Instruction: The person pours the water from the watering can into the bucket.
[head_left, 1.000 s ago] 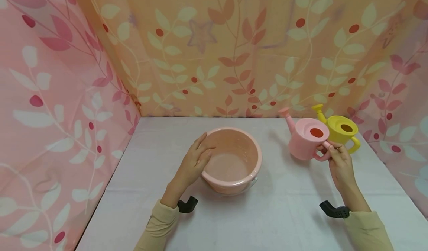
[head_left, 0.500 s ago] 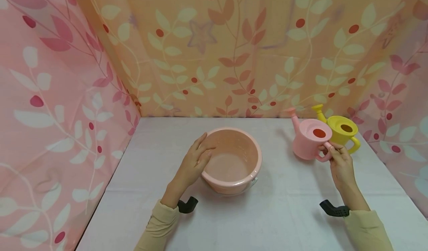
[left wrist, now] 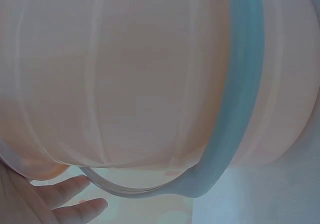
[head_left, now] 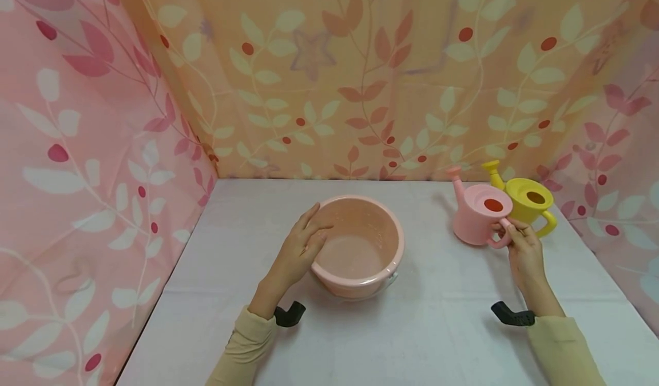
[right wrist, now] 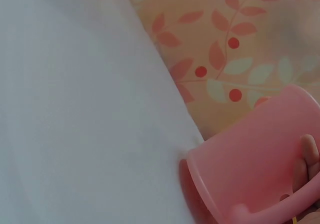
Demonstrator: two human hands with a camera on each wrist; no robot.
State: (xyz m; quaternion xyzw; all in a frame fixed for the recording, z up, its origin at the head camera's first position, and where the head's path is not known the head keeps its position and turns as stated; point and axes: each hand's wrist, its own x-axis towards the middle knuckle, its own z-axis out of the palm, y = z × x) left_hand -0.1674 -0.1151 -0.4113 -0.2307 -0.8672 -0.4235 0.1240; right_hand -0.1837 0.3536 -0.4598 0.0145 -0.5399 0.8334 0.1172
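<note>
A pink bucket (head_left: 355,283) stands at the middle of the table, its mouth facing up. My left hand (head_left: 296,251) rests at its left rim with fingers extended, and the left wrist view shows two straight fingers (left wrist: 80,210) beside the rim. A blue-grey handle (left wrist: 240,94) curves round the bucket's outside. On the right, my right hand (head_left: 526,254) grips the handle of a pink watering can (head_left: 475,220), whose spout points away to the back left. Whether its base touches the table I cannot tell. Just behind it is a yellow watering can (head_left: 520,209), partly hidden.
A white cloth covers the table (head_left: 412,340). Leaf-patterned fabric walls enclose it: an orange one (head_left: 314,111) behind, pink ones (head_left: 118,163) to the left and right. A black wrist mount (head_left: 290,314) sits on each forearm.
The pink watering can has moved to the right, closer to the yellow one, in my right hand's grip. My left hand and the bucket have stayed in place.
</note>
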